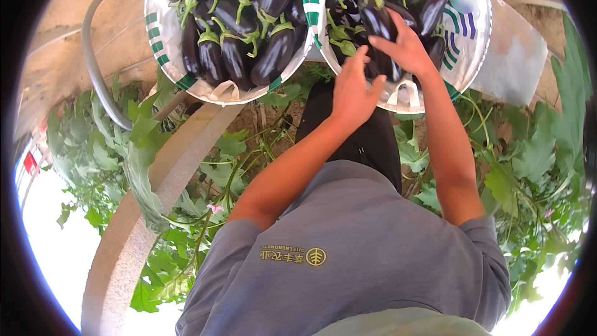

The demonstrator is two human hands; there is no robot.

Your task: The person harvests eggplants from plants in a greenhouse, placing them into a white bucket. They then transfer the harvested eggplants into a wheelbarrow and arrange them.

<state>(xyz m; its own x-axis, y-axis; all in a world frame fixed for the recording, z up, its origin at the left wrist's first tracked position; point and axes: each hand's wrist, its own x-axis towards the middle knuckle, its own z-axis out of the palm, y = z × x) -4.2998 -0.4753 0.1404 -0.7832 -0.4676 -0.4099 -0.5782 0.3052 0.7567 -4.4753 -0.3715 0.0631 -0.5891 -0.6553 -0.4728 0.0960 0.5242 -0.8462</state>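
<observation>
In front of me a round white basket (pixel 473 63) with green trim holds several dark purple eggplants. My right hand (pixel 408 51) is over these, its thumb and index finger spread across a glossy eggplant (pixel 375 21) with a green stem. Its other fingers are mostly hidden, and I see no firm grip. Near the basket's front rim, my left hand (pixel 357 88) hovers with fingers apart and nothing in them. A second white basket (pixel 210 95), also full of eggplants, stands against the first on the left; one of its eggplants (pixel 275 53) lies near the front.
A curved concrete beam (pixel 186 137) runs down the left side. Beyond it bends a grey pipe (pixel 91 46). Leafy plants (pixel 527 149) crowd both sides, with more leaves (pixel 98 149) at left. A grey sheet (pixel 513 56) sits beside the right basket.
</observation>
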